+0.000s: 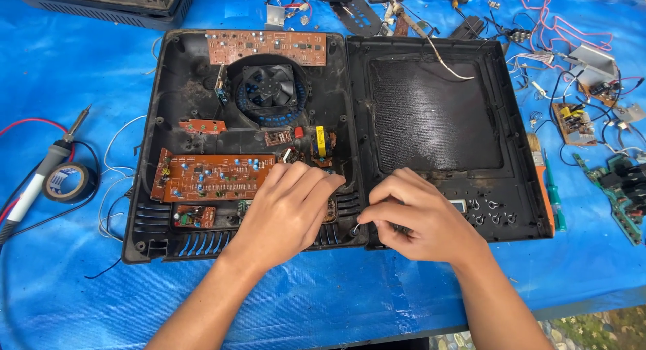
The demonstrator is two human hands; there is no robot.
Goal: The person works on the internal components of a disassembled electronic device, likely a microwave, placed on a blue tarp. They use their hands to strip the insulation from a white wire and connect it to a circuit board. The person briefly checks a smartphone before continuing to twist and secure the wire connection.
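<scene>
Blue tarpaulin [60,74] is spread over the work surface, and on it a black plastic casing [176,74] is laid open beside its lid [518,155], the two halves touching along the middle. Inside the casing a round fan [269,84] is seen near the top, with a brown board [266,47] above it and a larger brown board [212,177] below and to the left.

The left hand [286,212] is laid palm down in the casing's lower right part, fingers bent and spread over a component that is hidden beneath them; whether anything is gripped there cannot be told. The right hand [417,219] is placed just beside it, at the lower left edge of the lid, with thumb and forefinger pinched together on something small and pale at the seam between the halves; what it is cannot be made out.

A soldering iron [40,172] is laid at the far left, with a roll of tape [67,182] touching it. A green screwdriver [553,192] and a brush [535,148] are set along the lid's right edge. Loose wires [558,30] and small circuit parts [575,121] are scattered at the upper right, well apart from both hands.
</scene>
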